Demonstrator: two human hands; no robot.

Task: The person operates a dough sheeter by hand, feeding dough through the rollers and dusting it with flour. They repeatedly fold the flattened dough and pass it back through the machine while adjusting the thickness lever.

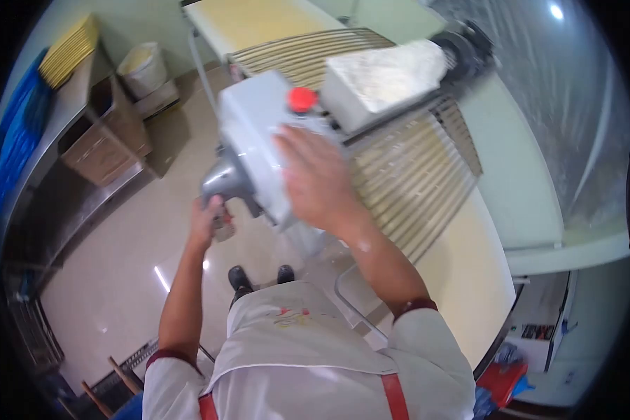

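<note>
A dough sheeter stands in front of me, with a light grey housing (255, 119) and a red mushroom-shaped button (302, 100) on top. My left hand (206, 218) is closed around the end of the grey lever (227, 180) on the housing's near left side. Over the housing's right part lies my right hand (316, 178), fingers stretched out and slightly blurred; whether it presses on the surface is hard to tell. Just beyond it, a metal flour box (381, 77) is heaped with white flour.
Slatted guards (413, 182) flank the rollers, above a pale conveyor belt (462, 273) dusted yellow. At left are a steel table (70, 91), a cardboard box (108, 140) and a white lined bin (143, 68). Plastic sheeting (560, 91) hangs at right.
</note>
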